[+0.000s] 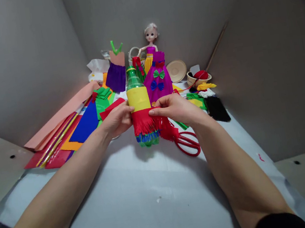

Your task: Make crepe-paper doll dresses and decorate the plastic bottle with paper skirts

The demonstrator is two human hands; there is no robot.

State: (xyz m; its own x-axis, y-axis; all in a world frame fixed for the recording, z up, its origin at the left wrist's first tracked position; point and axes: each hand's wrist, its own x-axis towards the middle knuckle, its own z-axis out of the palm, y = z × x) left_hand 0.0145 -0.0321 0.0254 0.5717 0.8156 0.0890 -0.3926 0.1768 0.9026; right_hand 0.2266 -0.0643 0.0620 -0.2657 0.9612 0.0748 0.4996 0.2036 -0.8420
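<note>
A green plastic bottle [134,79] stands upright in mid-air between my hands, wrapped in a yellow band with blue and green fringes at its base. My left hand [117,119] is closed on the bottle's left side. My right hand [173,110] pinches a red fringed paper strip [154,123] against the bottle's right side; the strip's loose end trails down to the right. Red-handled scissors [187,142] lie on the white sheet just below my right hand.
Coloured paper sheets [66,137] lie at the left. Behind the bottle stand a doll [151,37], a magenta paper dress [158,80] and a purple one [116,75]. A wooden bowl [177,70], a red-filled cup [199,76], paper scraps and a black piece [217,108] sit at the right.
</note>
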